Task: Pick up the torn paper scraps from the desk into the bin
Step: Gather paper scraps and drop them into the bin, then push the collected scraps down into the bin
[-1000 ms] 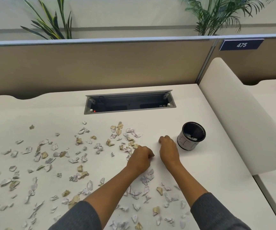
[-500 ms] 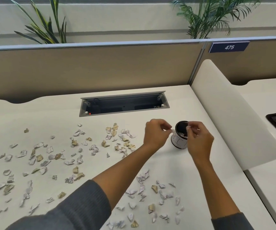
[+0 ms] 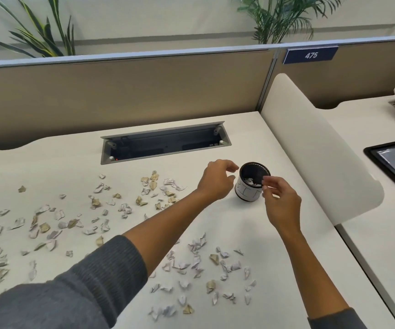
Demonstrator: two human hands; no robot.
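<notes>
While both hands flanked the bin point(image 3: 253, 184), left hand point(image 3: 217, 180) hung loosely open, right hand point(image 3: 280, 201) pinched at the rim, contents unclear; paper scraps point(image 3: 111, 210) lay leftward on the desk point(image 3: 49, 167), nearer the left.

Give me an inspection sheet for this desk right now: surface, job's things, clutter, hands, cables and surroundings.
Surface: white desk, strewn with scraps on its left and near parts.
Job's things: white and tan scraps lie loose; the bin stands upright at right, some white scraps inside.
Clutter: nothing seen besides the scraps.
Hands: left hand open beside the bin's rim; right hand at the rim, fingers pinched, what they hold too small to tell.
Cables: none loose; open cable tray set in the desk, a red light inside.
Surroundings: tan partition, sign reading 475, plants behind, white divider, neighbouring desk at right.
</notes>
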